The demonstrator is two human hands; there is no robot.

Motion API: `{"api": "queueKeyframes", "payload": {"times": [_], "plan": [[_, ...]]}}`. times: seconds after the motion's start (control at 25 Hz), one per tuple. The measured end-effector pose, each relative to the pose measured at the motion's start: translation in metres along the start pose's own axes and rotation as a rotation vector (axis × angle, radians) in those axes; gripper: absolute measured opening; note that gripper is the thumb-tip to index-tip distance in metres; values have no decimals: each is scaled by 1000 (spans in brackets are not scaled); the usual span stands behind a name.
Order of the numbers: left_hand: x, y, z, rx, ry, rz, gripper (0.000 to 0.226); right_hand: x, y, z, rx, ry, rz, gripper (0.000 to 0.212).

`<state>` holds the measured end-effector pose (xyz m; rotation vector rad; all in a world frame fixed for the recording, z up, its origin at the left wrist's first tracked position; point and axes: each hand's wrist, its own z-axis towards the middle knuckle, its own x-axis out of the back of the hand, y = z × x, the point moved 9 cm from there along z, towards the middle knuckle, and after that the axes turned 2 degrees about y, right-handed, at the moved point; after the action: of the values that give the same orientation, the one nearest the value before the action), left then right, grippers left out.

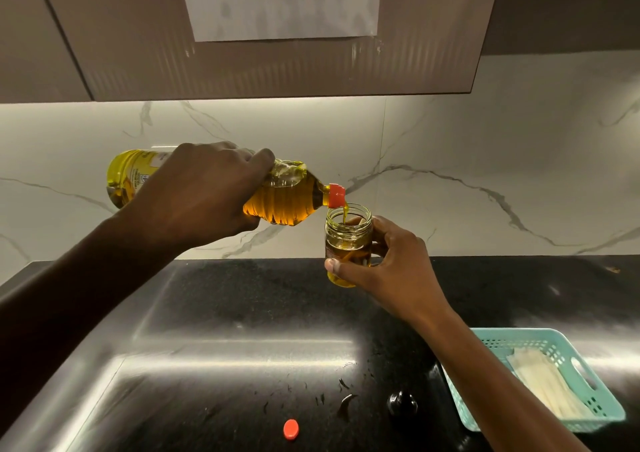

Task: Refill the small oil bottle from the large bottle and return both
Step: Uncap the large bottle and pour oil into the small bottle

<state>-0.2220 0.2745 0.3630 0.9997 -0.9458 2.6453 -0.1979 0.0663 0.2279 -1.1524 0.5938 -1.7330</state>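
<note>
My left hand [204,188] grips the large oil bottle [287,198] around its middle and tips it to the right, its orange neck over the mouth of the small glass bottle [348,237]. A thin stream of yellow oil runs into the small bottle. My right hand [384,264] holds that small bottle upright above the black counter [242,313]; it is partly full of oil. An orange cap [291,429] lies loose on the counter near the front edge. A dark round lid [401,403] rests to its right.
A teal plastic basket [585,375] holding white folded sheets stands at the front right of the counter. Marble backsplash rises behind, with a cabinet overhead bearing a taped paper note [284,1]. Small dark specks dot the counter near the caps.
</note>
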Motion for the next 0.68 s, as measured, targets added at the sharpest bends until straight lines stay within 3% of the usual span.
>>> {"api": "queueKeyframes", "payload": {"times": [0.68], "plan": [[-4,-3,2,18,4,-9,57,-2,1,3,5,-13,1,75]]}}
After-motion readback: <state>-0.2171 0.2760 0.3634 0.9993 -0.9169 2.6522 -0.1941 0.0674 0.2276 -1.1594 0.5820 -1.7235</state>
